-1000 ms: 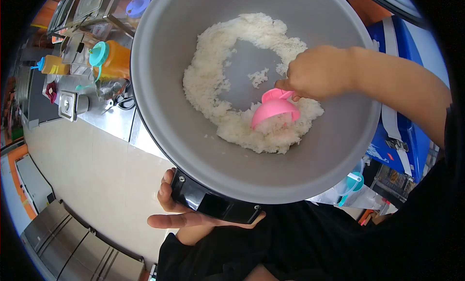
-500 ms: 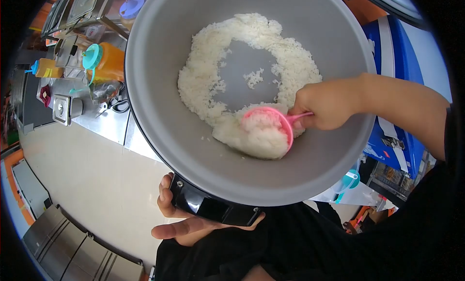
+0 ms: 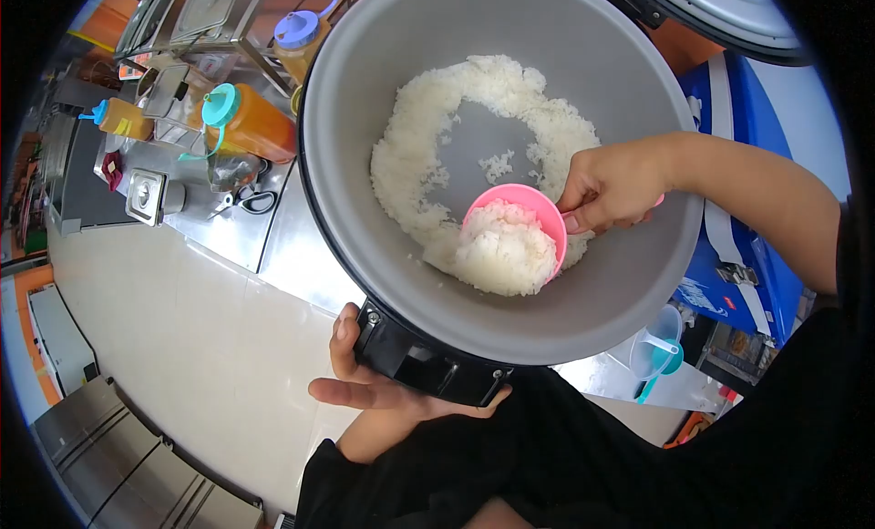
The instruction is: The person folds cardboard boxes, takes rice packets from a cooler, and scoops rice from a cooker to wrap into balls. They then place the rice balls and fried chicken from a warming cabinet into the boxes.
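Observation:
A large grey rice cooker pot (image 3: 629, 283) is tipped toward me. White cooked rice (image 3: 497, 78) forms a ring on its bottom, with bare metal in the middle. My right hand (image 3: 620, 187) reaches in from the right, closed around the handle of a pink scoop (image 3: 524, 197). A heaped mound of rice (image 3: 506, 256) fills the scoop, near the lower part of the ring. Below the rim, my left hand (image 3: 378, 394) grips the cooker's black side handle (image 3: 415, 365) from underneath, its thumb sticking out to the left.
On the steel counter (image 3: 305, 246) at left are an orange-filled bottle (image 3: 260, 123), scissors (image 3: 251, 201) and a lidded steel container (image 3: 150, 196). A blue cooler box (image 3: 752, 201) stands at right, near a clear measuring jug (image 3: 652, 338). The cooker's lid (image 3: 729, 10) is raised at top right.
The scoop has turned so its opening faces up toward me, with the rice heaped in it. The pot and left hand appear shifted slightly right in view.

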Motion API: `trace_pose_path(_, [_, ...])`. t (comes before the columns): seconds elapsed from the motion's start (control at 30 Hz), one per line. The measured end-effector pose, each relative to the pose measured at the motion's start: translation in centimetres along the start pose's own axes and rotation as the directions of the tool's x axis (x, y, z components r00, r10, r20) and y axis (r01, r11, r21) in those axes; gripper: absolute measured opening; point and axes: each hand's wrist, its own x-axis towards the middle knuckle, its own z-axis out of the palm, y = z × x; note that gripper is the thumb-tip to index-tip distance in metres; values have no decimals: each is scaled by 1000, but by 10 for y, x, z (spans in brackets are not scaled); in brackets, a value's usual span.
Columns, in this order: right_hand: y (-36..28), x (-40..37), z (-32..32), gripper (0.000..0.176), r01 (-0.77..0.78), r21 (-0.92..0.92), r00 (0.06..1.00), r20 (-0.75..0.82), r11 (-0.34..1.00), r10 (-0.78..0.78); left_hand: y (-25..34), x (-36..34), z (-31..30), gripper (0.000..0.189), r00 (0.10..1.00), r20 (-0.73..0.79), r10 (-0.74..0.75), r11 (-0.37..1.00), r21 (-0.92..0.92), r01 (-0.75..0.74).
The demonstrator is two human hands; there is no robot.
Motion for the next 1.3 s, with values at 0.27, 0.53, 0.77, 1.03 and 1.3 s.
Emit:
trace_pose_path(0.27, [24, 24, -1, 30, 57, -498, 869, -401, 865, -288, 2, 2, -11, 169, 995, 93, -27, 999, 35, 23])
trace_pose_path(0.53, [21, 13, -18, 30, -86, -102, 856, -517, 991, 21, -2, -4, -6, 169, 999, 34, -23, 1000, -3, 23])
trace_pose_path(0.77, [22, 12, -15, 27, -142, -573, 837, -506, 807, -211, -8, -12, 0, 161, 999, -49, -15, 998, -66, 12])
trace_pose_path(1.03, [25, 34, 21, 28, -80, -652, 934, -312, 754, -172, -8, -8, 2, 158, 995, -101, -4, 1000, 27, 7])
trace_pose_path(1.3, [0, 30, 15, 26, 31, -555, 972, -177, 831, -154, -7, -16, 9, 157, 983, -175, -46, 999, 2, 47])
